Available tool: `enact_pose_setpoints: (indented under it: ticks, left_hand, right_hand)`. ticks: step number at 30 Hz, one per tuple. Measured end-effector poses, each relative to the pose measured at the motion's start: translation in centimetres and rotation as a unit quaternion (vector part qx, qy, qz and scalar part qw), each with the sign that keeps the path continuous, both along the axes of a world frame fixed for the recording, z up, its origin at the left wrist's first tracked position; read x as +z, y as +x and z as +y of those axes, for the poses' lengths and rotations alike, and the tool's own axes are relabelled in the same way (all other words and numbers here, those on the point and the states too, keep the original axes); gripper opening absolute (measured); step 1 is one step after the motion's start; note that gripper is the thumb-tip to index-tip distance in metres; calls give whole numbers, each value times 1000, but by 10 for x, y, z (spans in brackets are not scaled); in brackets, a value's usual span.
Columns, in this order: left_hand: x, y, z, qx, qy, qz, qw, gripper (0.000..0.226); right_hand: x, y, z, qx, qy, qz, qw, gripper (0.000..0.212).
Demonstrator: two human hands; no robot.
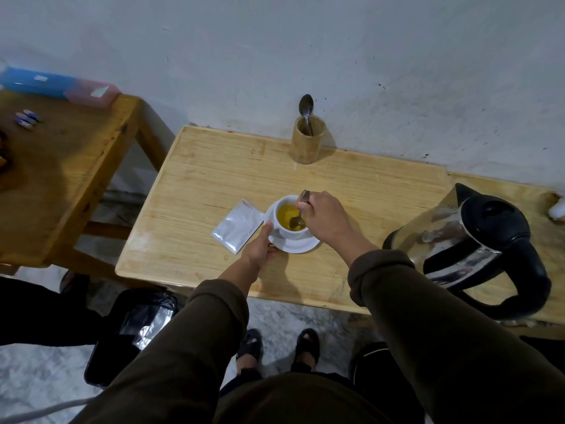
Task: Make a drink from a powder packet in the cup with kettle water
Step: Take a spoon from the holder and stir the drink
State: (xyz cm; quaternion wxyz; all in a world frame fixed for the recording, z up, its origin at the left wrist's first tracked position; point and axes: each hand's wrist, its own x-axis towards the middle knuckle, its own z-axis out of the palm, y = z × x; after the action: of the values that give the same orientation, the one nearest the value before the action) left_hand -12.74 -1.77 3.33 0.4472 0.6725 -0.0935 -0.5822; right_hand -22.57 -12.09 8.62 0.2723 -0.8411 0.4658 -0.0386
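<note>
- On the light wooden table (214,179), middle: white cup (282,232) standing on a white saucer (301,244), filled with yellow liquid.
- No brand, label or writing I can read anywhere; the silver packet (237,229) shows a plain blank face.
- My right hand (325,220) is closed around the handle of a metal spoon (298,220), thumb and fingers pinched on it; spoon bowl dips into the yellow drink, handle end pokes up past my knuckles on the far side.
- My left hand (260,250) is at the near-left edge of the saucer, fingers partly curled, thumb stretched up touching the cup's left wall; loosely bracing, not wrapped round.
- Cup sits between my two hands, right hand directly above its right rim, left hand below-left of it.
- Packet lies flat just left of the saucer, one corner touching or under the saucer rim, can't tell which; its far end looks torn open.
- Kettle (477,249), steel body with black lid and handle, stands to the right of the cup, near the right table edge, apart from my right forearm.
- Far side, against the wall: wooden holder (307,145) with a second spoon (305,110) standing upright in it.
- Left: a darker wooden table (61,179) with a blue-pink box (58,85) at its far edge and small blue-white items (27,119), too small to identify.
- Floor near-left: black bag (131,335) with silvery wrappers inside.
</note>
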Motion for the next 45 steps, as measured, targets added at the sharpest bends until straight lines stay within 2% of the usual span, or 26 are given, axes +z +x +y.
enact_pose_setpoints:
  ticks: [5, 10, 14, 21, 31, 39, 45]
  left_hand:
    - [-2, 1, 0, 3, 1, 3, 1000, 56]
    - [-2, 0, 0, -5, 3, -2, 1000, 54]
    - [-4, 0, -1, -1, 3, -7, 1000, 53]
    - [-7, 0, -1, 1, 1, -8, 1000, 55]
    - [-9, 0, -2, 10, -5, -15, 1000, 55]
    - [-13, 0, -2, 16, 2, -11, 1000, 59]
    - [-18, 2, -1, -4, -2, -16, 1000, 63]
  right_hand:
    - [-3, -5, -2, -21, -34, -6, 999, 28]
    - [-5, -3, -1, -23, 23, -38, 999, 24]
    - [-1, -3, -2, -1, 37, -28, 999, 25]
    - [-2, -7, -8, -25, -10, -14, 1000, 26]
    - [-1, -7, -3, -9, 51, -40, 998, 26]
    - [-5, -8, -8, -30, -9, -10, 999, 27]
    - [-2, -7, -4, -24, 38, -50, 998, 24]
